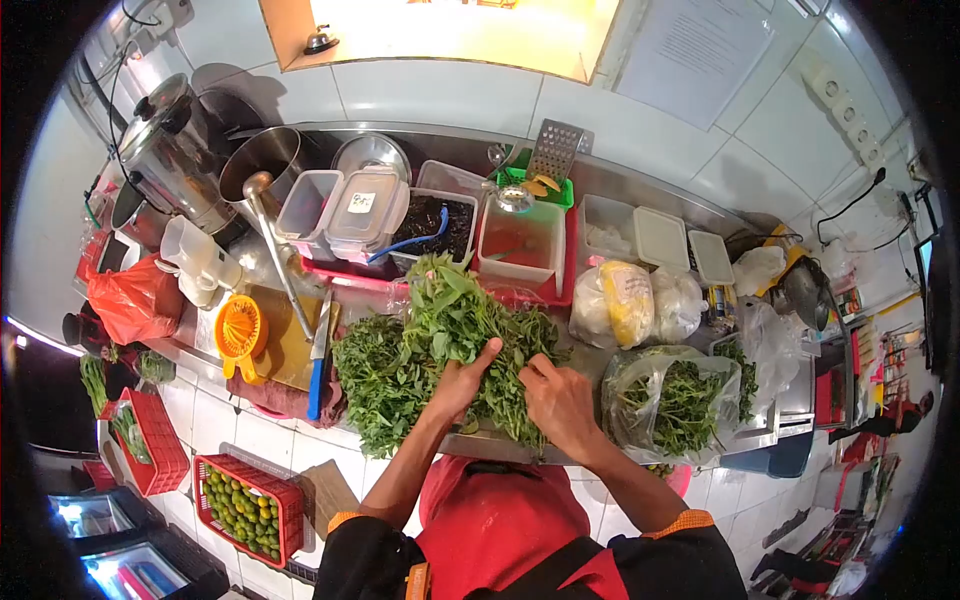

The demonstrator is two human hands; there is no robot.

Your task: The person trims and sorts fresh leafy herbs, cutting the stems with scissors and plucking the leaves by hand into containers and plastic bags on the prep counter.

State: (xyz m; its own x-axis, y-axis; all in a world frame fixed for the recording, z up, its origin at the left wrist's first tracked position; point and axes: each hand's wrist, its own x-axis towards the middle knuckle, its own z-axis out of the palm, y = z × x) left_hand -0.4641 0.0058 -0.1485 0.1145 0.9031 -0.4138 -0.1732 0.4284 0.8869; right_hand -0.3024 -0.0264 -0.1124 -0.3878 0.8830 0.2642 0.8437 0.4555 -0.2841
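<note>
Left hand: fingers closed on a light-green leafy bunch above a darker leaf pile; right hand: fingers curled against the pile, grip not determinable. The pile reaches the near edge of the tabletop, mid-length. Clearance is narrow: blue-handled knife left, clear plastic bag right.

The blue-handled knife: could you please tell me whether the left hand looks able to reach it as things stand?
Probably yes: the blue-handled knife lies uncovered beside the leafy herbs, though the left hand would likely have to release its bunch first.
</note>
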